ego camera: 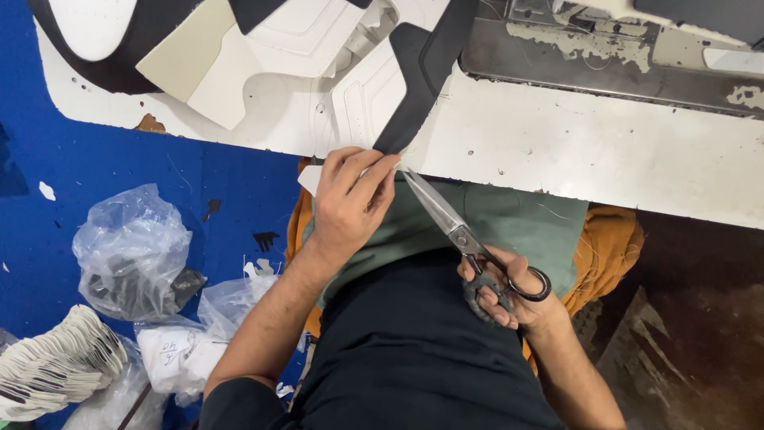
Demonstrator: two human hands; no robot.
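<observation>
My left hand point(348, 199) pinches the near edge of a white stitched material piece point(358, 87) with a black strip point(418, 80), at the front edge of the white worktable point(597, 151). My right hand point(509, 291) grips the black handles of a pair of metal scissors point(446, 215). The scissor blades point up and left, and their tips meet the material right beside my left fingers.
More white, cream and black cut pieces point(191, 56) lie on the table at the back left. On the blue floor at left sit clear plastic bags point(131, 255) of parts and a stack of white cut pieces point(56, 366). Metal machine base point(605, 48) at back right.
</observation>
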